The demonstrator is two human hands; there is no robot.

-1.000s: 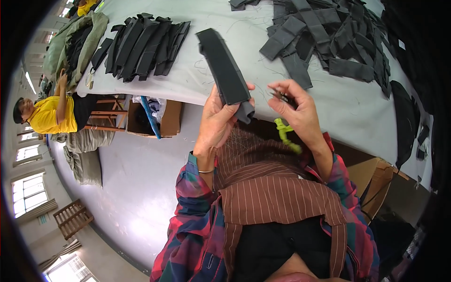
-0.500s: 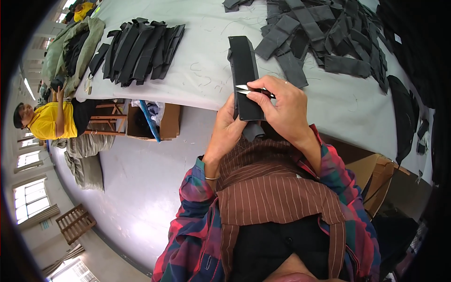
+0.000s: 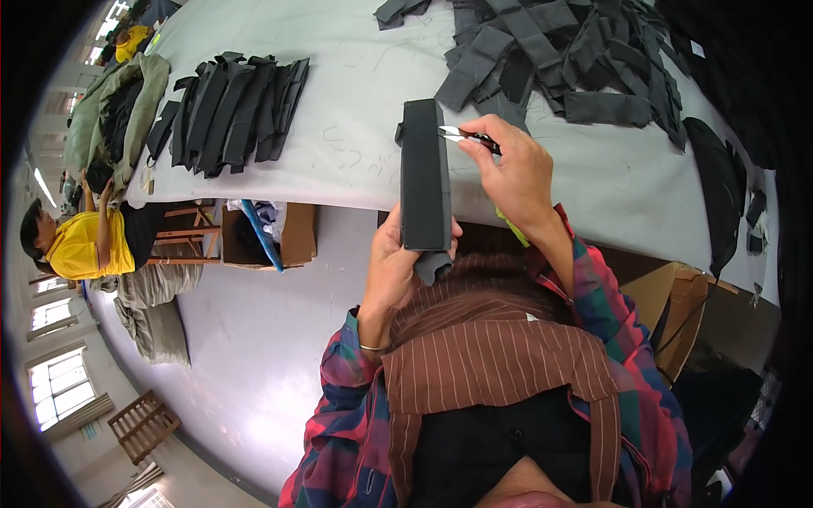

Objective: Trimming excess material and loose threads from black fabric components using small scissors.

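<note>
My left hand (image 3: 391, 264) grips the lower end of a long black fabric strip (image 3: 425, 173), held upright over the table's front edge. Its thumb and fingers wrap around the strip, and a loose flap hangs below. In my right hand (image 3: 518, 173) is a small pair of thread snips (image 3: 461, 134), pinched between thumb and fingers. The pale blade tips meet the strip's right edge near its upper end; whether they touch it or a thread I cannot tell.
A row of folded black strips (image 3: 237, 114) lies on the white-covered table (image 3: 339, 152) at left. At far right spreads a loose heap of black pieces (image 3: 542, 51). Below the table stand cardboard boxes (image 3: 298, 237). A person in yellow (image 3: 85, 241) works at the left.
My right hand has shifted the snips from across the strip's face to its right edge, near the upper end. The strip has turned and moved slightly left and down with my left hand.
</note>
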